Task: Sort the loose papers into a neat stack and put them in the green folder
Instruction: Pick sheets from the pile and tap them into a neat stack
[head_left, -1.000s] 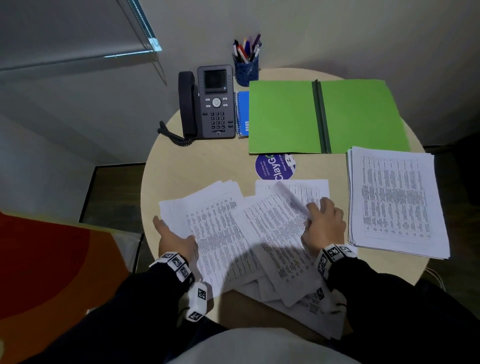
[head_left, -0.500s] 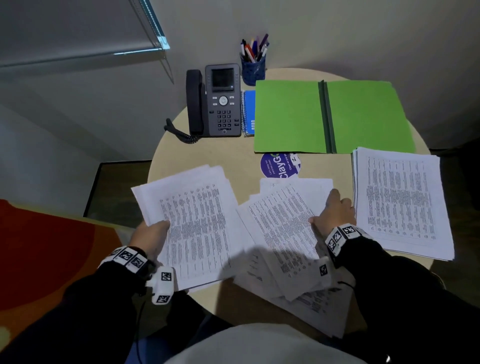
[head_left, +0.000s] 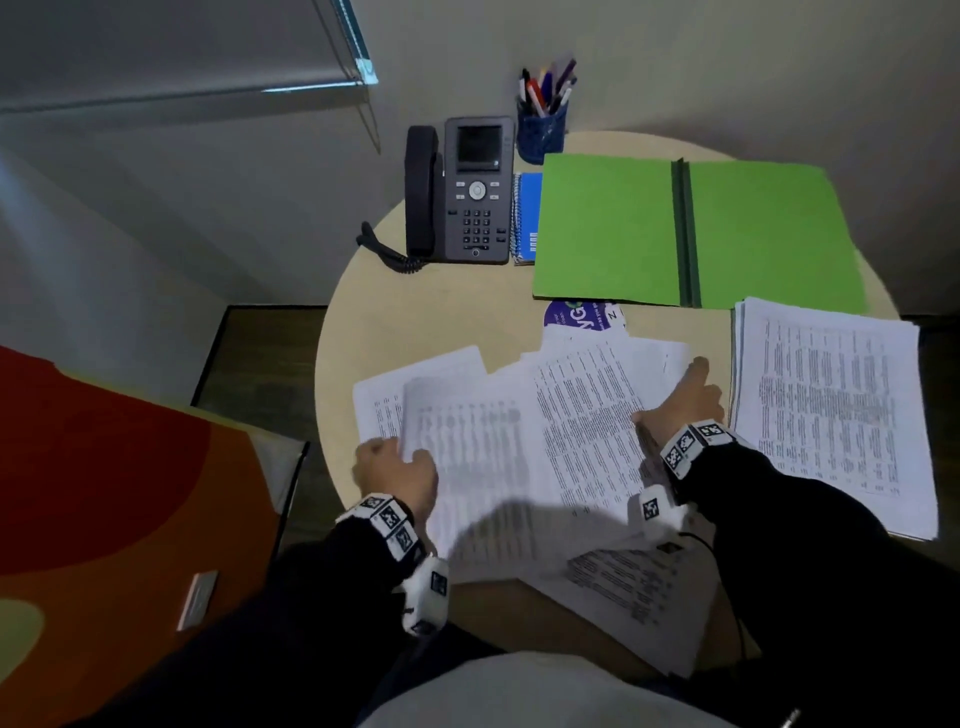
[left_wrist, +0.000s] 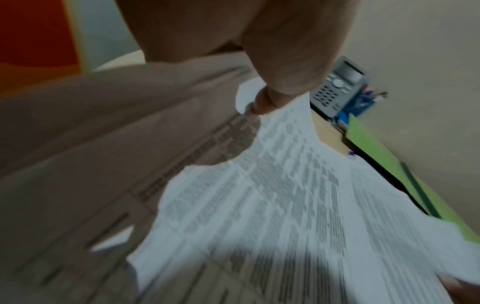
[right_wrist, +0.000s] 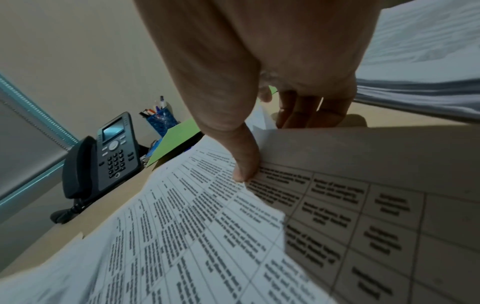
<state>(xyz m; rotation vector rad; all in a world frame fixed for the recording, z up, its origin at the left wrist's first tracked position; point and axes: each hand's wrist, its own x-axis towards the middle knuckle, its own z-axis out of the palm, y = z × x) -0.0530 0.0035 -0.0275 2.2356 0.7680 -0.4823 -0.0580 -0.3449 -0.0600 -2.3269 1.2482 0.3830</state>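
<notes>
Papers (head_left: 519, 441) lie fanned across the near middle of the round table (head_left: 431, 322), overlapping one another, some hanging past the near edge toward my lap. I read this as the gathering step: the loose sheets are being drawn together before squaring. My left hand (head_left: 397, 475) pinches the near-left edge of a blurred bundle, thumb on top in the left wrist view. My right hand (head_left: 685, 402) grips the right side of the spread, thumb pressed on the printed face and fingers (right_wrist: 306, 111) curled under the lifted edge.

A neat stack (head_left: 831, 410) already sits at the right, just beside my right hand, its far corner touching the open green folder (head_left: 691, 228) at the far right. Next, I judge, both hands need to close the fan inward, tap the edges flush, then join it to that stack.

Room is tight on the right. The far left holds a desk phone (head_left: 460, 192), with a blue notebook (head_left: 527, 218) and pen cup (head_left: 540, 130) near it; bare table lies between phone and papers. Overhanging sheets could slip off.
</notes>
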